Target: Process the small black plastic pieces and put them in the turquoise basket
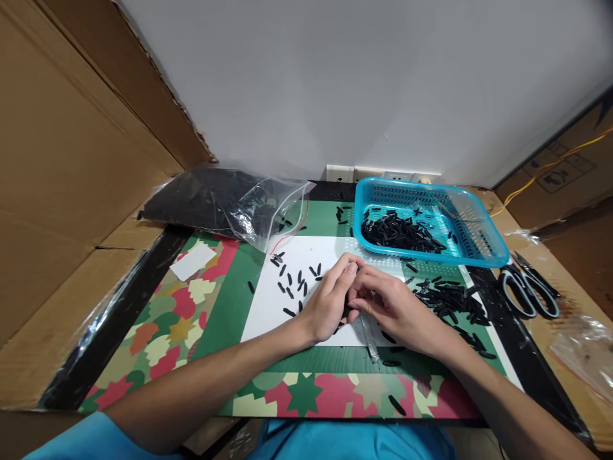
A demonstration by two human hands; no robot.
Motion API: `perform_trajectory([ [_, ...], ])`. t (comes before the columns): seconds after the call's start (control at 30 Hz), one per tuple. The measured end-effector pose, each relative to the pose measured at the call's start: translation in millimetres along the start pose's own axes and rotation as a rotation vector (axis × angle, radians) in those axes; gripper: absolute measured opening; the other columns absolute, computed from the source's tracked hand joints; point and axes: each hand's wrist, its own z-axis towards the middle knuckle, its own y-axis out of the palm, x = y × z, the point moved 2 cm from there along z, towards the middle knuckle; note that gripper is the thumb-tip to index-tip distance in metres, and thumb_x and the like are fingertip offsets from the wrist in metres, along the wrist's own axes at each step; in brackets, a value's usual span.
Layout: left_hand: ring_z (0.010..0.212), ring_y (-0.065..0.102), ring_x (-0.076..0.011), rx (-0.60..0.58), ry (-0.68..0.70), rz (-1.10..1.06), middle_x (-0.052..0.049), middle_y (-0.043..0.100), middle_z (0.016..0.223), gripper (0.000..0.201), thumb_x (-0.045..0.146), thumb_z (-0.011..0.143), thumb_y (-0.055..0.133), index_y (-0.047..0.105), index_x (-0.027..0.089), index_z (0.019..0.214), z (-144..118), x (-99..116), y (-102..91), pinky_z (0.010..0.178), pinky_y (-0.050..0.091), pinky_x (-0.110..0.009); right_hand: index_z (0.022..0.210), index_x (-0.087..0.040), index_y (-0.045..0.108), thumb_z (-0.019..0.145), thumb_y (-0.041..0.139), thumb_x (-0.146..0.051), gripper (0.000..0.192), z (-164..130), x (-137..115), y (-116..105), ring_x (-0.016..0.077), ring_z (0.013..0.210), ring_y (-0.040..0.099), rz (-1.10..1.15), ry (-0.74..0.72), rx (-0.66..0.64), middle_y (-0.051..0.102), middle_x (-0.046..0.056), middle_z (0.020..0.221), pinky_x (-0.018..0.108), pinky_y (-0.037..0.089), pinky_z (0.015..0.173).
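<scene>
I see a bag (205,201) left of the frame's middle, a basket (431,257) right of it with little pieces (402,232) inside, and scissors (516,291) far right.

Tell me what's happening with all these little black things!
A person's left hand and right hand are close together over a white sheet, with something dark showing between them, mostly hidden. Small black pieces lie scattered on the sheet, a heap lies near the right hand, and others sit in a blue basket.

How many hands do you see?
2: the left hand is over the white paper, and the right hand is close beside it, in front of the blue basket.
</scene>
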Motion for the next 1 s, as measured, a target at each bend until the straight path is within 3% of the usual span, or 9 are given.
perform_trajectory([
  [0.2,0.040,0.040,-0.0110,0.028,0.021,0.011,0.009,0.049,0.051,0.044,0.065,0.105,0.040,0.050,0.024,0.119,-0.3,1.5,0.3,0.039,0.032,-0.017,0.100,-0.024,0.054,0.107,0.049,-0.015,0.013,-1.7,-0.4,0.4,0.0212,0.092,0.062,-0.015,-0.079,0.004,0.061,0.006,0.106,0.033,0.049,0.082],
  [0.33,0.037,0.036,-0.0095,0.018,0.026,-0.078,0.011,0.045,0.048,0.039,0.063,0.105,0.043,0.049,0.025,0.109,0.9,-0.5,0.6,0.039,0.029,-0.016,0.098,-0.024,0.055,0.110,0.049,-0.023,0.014,-1.6,2.5,-4.9,0.0190,0.084,0.057,-0.003,-0.119,0.202,0.058,0.003,0.096,0.031,0.046,0.076],
  [0.47,0.038,0.034,-0.0081,-0.003,0.045,-0.060,0.010,0.045,0.047,0.041,0.060,0.106,0.043,0.050,0.022,0.094,1.2,-2.2,-0.2,0.042,0.032,-0.018,0.096,-0.023,0.056,0.111,0.049,-0.030,0.019,-1.9,5.4,-11.3,0.0191,0.082,0.055,-0.002,-0.067,0.368,0.058,0.004,0.093,0.031,0.044,0.072],
  [0.73,0.037,0.032,-0.0061,-0.016,0.102,-0.045,0.010,0.042,0.046,0.043,0.059,0.106,0.046,0.045,0.022,0.084,1.1,-1.9,0.9,0.042,0.031,-0.017,0.095,-0.022,0.057,0.110,0.052,-0.035,0.020,-1.7,3.1,-10.3,0.0149,0.071,0.050,0.099,0.054,0.348,0.057,0.000,0.084,0.028,0.040,0.062],
  [1.0,0.036,0.031,-0.0067,0.011,0.117,-0.122,0.010,0.043,0.045,0.045,0.061,0.105,0.048,0.043,0.022,0.082,1.8,0.1,2.4,0.040,0.031,-0.017,0.108,-0.023,0.063,0.107,0.058,-0.039,0.017,-1.8,5.0,-11.8,0.0159,0.075,0.059,0.130,0.058,0.326,0.068,0.003,0.093,0.027,0.045,0.061],
])
